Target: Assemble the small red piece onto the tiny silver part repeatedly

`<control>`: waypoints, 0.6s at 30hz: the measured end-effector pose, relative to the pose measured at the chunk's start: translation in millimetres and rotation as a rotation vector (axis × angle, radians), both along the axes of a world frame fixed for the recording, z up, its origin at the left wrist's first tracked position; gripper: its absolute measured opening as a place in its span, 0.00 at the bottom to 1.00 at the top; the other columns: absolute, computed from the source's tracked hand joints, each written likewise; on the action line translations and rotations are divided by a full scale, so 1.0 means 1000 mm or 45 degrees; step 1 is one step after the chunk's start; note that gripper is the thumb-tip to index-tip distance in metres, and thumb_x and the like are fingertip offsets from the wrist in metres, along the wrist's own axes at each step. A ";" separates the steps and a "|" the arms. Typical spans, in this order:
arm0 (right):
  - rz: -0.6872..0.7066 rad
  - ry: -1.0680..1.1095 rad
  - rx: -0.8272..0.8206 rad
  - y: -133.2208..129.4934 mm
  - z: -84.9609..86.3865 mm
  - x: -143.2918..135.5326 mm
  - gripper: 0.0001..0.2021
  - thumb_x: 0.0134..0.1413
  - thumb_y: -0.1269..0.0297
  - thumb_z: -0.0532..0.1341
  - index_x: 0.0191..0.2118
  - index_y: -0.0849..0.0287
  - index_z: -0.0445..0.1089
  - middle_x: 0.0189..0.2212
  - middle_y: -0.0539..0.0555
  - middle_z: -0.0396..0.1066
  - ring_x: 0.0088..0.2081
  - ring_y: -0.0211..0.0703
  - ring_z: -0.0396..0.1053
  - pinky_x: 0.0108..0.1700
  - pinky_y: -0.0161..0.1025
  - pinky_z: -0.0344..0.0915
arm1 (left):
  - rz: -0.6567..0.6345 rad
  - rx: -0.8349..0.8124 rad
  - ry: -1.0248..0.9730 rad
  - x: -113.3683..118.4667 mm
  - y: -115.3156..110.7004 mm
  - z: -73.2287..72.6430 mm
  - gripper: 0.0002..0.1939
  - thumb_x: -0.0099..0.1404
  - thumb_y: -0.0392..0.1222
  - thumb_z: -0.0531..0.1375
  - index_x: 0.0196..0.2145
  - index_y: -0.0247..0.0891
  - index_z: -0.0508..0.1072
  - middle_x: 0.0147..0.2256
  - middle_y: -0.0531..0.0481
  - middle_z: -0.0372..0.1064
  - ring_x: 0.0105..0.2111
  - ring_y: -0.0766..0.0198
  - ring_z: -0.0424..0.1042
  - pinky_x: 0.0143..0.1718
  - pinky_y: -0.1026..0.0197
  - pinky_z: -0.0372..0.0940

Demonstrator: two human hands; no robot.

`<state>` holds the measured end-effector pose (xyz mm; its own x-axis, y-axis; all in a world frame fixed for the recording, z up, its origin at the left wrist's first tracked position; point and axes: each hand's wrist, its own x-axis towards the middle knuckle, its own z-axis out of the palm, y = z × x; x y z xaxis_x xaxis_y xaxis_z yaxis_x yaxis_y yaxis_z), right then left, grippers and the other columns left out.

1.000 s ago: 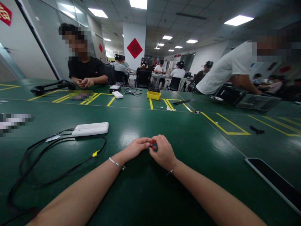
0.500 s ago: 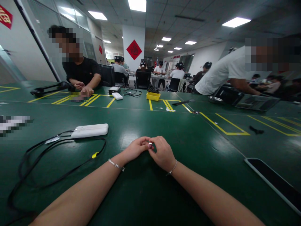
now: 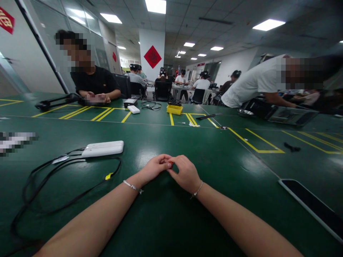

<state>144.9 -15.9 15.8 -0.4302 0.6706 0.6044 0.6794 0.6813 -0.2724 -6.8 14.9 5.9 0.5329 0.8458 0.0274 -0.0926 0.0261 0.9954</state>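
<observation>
1. Left hand (image 3: 157, 166) and right hand (image 3: 186, 171) meet at the fingertips, grip closed around a small red object (image 3: 171, 164), presumably for fine control.
2. A white rectangular device (image 3: 103, 149) lies left of the grip on the green bench (image 3: 227, 167), apparently out of the way.
3. Fingers hide most of the object; its shape is indistinct.

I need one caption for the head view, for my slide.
Left hand and right hand meet at a small reddish item over a green table, a white device lying to the left.
</observation>
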 end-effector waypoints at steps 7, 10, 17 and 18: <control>-0.127 -0.057 -0.009 0.010 0.005 0.013 0.11 0.50 0.66 0.53 0.40 0.60 0.65 0.34 0.56 0.68 0.38 0.45 0.62 0.42 0.42 0.59 | 0.074 0.073 0.051 -0.001 0.002 -0.006 0.15 0.55 0.39 0.57 0.41 0.34 0.64 0.33 0.49 0.68 0.35 0.66 0.67 0.41 0.61 0.59; -0.401 -0.144 -0.006 0.026 0.010 0.045 0.12 0.51 0.65 0.52 0.41 0.61 0.66 0.35 0.58 0.68 0.40 0.47 0.62 0.42 0.43 0.58 | 0.077 0.097 0.109 -0.001 0.002 -0.009 0.15 0.56 0.39 0.56 0.42 0.34 0.63 0.33 0.48 0.68 0.35 0.66 0.67 0.40 0.61 0.59; -1.290 -0.186 -0.302 0.049 0.004 0.178 0.17 0.51 0.57 0.48 0.36 0.62 0.69 0.33 0.60 0.69 0.35 0.49 0.65 0.34 0.42 0.59 | 0.050 0.193 0.255 0.001 -0.001 -0.005 0.11 0.57 0.34 0.53 0.39 0.33 0.65 0.35 0.47 0.68 0.36 0.66 0.66 0.41 0.61 0.59; -1.385 -0.147 -0.379 0.049 0.000 0.194 0.18 0.50 0.56 0.48 0.37 0.62 0.69 0.33 0.60 0.69 0.34 0.49 0.65 0.32 0.41 0.59 | 0.052 0.199 0.266 0.002 -0.001 -0.005 0.10 0.57 0.34 0.53 0.39 0.33 0.65 0.35 0.47 0.68 0.36 0.66 0.66 0.41 0.61 0.59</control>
